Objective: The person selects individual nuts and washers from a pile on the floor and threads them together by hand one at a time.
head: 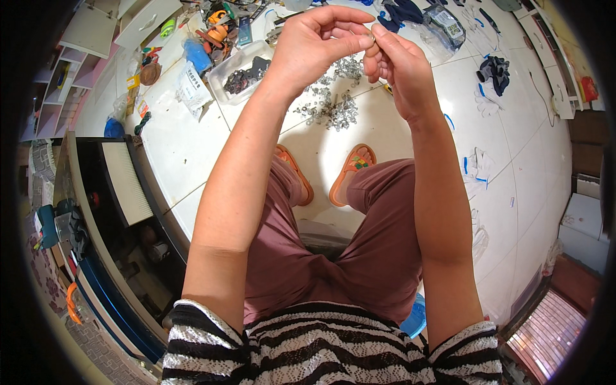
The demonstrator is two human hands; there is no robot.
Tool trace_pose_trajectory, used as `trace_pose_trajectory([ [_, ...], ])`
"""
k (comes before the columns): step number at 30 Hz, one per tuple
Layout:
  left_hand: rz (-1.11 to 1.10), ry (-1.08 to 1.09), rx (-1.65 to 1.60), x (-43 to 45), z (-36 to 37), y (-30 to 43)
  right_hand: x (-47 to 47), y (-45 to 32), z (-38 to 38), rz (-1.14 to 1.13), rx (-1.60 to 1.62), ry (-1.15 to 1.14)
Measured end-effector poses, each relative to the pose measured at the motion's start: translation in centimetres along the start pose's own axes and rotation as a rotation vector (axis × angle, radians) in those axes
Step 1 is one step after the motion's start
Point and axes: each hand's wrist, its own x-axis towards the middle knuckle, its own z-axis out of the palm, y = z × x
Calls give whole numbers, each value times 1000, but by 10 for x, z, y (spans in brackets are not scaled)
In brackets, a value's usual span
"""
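Observation:
My left hand [320,45] and my right hand [402,65] are raised together at the top of the view, fingertips meeting. Between them they pinch a small metal piece [371,39], perhaps a nut or ring; the fingers partly hide it. Below and beyond the hands, a pile of small metal hardware [337,111], seemingly nuts and bolts, lies spread on the white tiled floor. To the left of the pile, a translucent plastic bin [222,94] holds dark small parts.
Tools and orange items [217,33] crowd the floor at upper left, near a white printed packet [193,90]. Work gloves [488,98] and a plastic-wrapped package [445,29] lie to the right. A dark glass-topped cabinet [139,240] stands at left, drawers [553,82] at far right.

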Motion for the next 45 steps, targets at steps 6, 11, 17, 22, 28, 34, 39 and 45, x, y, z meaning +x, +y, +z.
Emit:
trace_pose_trajectory([
  [6,-25,6,11,0,1,2,-1,-4,6,16,33,53],
  [11,-36,-11,28,0,-2,-1,-2,-3,4,37,7,34],
  [17,-13,-13,22,1,-2,1,-1,-3,4,44,14,47],
  [22,-17,-22,5,1,-3,-2,0,-2,8,31,41,44],
  [28,-6,-13,11,-1,-1,1,-2,-3,4,39,48,-16],
  [34,75,14,-63,-2,4,0,-2,-3,7,-19,200,-33],
  [39,42,81,-33,-8,8,3,0,-5,13,-91,213,-24],
  [45,10,145,-59,-19,12,9,-8,0,19,-53,230,53],
])
